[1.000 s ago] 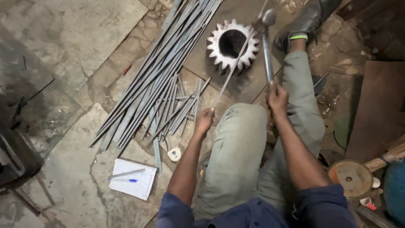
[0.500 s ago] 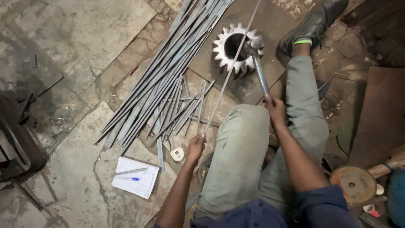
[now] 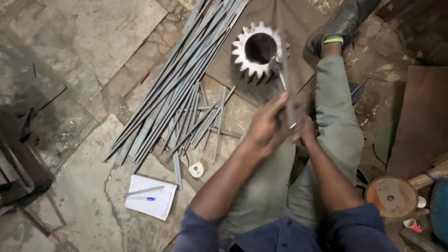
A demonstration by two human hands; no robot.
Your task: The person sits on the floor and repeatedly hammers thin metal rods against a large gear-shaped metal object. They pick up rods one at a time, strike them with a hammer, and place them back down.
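My left hand (image 3: 265,127) and my right hand (image 3: 307,130) meet above my grey-green trouser legs. My left hand is closed around a long thin metal strip (image 3: 281,32), which runs up past a large toothed steel gear (image 3: 242,56) and is blurred. A hammer with a metal handle (image 3: 280,74) is gripped in my right hand, and its head sits at the gear's right rim. My left hand partly hides my right hand.
A bundle of long flat metal strips (image 3: 186,74) lies diagonally on the stone floor, with short cut pieces (image 3: 205,119) beside it. A tape measure (image 3: 196,169) and a notepad with a pen (image 3: 151,203) lie lower left. A grinding disc (image 3: 391,197) and a rusty sheet (image 3: 415,116) are at right.
My left hand has risen to the right with the strip and now meets my right hand. The hammer head has come down from beyond the gear to its right rim.
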